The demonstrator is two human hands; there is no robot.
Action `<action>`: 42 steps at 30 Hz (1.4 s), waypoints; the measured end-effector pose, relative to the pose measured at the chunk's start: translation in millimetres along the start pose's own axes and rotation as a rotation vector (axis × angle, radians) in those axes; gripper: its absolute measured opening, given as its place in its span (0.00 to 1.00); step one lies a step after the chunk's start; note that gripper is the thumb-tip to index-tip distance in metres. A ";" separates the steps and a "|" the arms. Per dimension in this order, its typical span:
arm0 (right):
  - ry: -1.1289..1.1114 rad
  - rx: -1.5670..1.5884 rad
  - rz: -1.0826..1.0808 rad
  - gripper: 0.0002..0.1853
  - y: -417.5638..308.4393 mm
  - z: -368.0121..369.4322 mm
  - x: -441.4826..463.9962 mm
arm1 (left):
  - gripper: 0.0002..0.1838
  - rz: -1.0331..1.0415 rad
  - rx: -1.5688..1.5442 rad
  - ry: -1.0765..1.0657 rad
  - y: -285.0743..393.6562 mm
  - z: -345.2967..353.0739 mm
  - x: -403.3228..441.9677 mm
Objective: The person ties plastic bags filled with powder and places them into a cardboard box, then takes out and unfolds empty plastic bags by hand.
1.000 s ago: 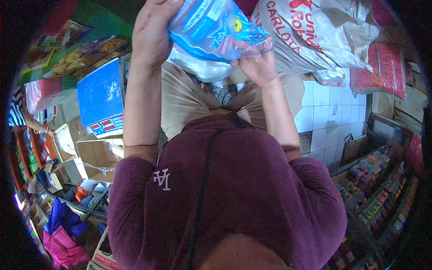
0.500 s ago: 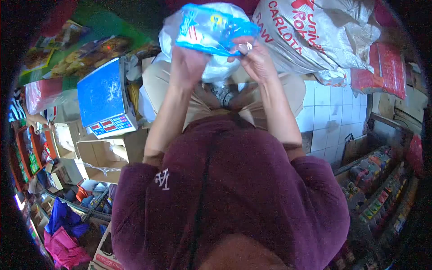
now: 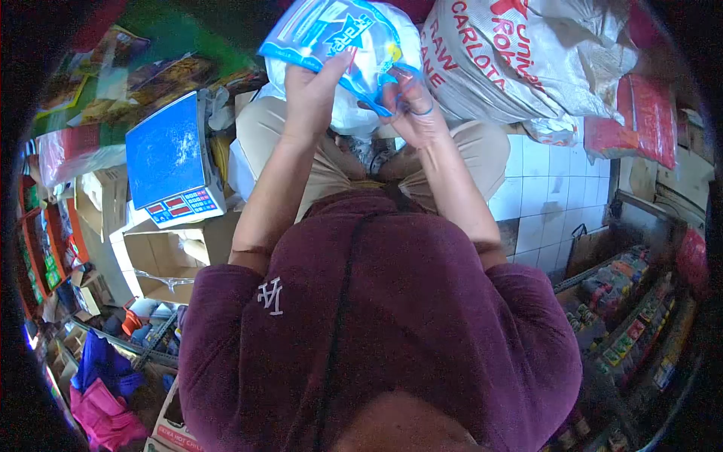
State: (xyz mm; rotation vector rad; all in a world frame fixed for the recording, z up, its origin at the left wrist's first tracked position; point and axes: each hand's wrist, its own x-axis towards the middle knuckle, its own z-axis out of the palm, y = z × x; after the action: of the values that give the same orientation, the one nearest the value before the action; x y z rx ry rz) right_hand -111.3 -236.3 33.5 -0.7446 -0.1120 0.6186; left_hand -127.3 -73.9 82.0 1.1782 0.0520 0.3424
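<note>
A clear plastic bag with blue printing [image 3: 316,30] is held up at the top of the view, over my lap. My left hand [image 3: 310,98] grips its lower left edge, with the thumb lying on the front. At the bag's lower right corner, the fingers of my right hand [image 3: 418,120] are closed on the plastic. A thin blue band or strip crosses that hand near the fingers; I cannot tell which. Behind the printed bag sits a white plastic bag [image 3: 354,117], partly covered by it.
A large white woven sack [image 3: 520,68] with red lettering stands at the upper right, beside a red plastic pack [image 3: 640,120]. To the left is a blue-topped weighing scale [image 3: 169,154], above an open cardboard box [image 3: 162,256]. Shelves of small goods [image 3: 625,316] line the right.
The printed bag has tilted and spread out to the upper left, showing more of its lettering. My left hand has shifted its thumb onto the front; my right hand has moved slightly lower.
</note>
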 end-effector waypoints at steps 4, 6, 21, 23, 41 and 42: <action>0.001 -0.091 0.038 0.16 -2.5 3.0 4.4 | 0.08 -0.018 0.108 0.008 -0.6 -1.2 -7.0; 0.061 -0.119 -0.024 0.16 4.2 15.8 4.9 | 0.09 0.022 0.149 -0.016 -8.4 -2.0 -9.1; 0.240 -0.344 -0.095 0.23 -7.8 -4.0 -5.7 | 0.24 -0.258 -0.026 0.170 0.6 -7.2 -1.7; 0.249 -0.325 -0.097 0.22 -7.9 -9.1 -10.4 | 0.23 -0.199 -0.150 0.086 -3.4 -7.6 -4.3; 0.478 -0.612 -0.159 0.13 -38.2 -37.5 -46.0 | 0.11 -0.283 0.059 -0.130 -16.5 -25.1 6.4; 0.476 -0.613 -0.157 0.13 -39.0 -39.4 -47.4 | 0.11 -0.282 0.059 -0.127 -16.9 -26.7 6.8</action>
State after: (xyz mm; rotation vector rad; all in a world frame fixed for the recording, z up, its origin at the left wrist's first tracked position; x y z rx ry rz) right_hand -118.9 -308.7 35.9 -1.4428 0.0853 0.2357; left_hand -122.6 -53.7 57.2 1.2301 0.1170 0.0174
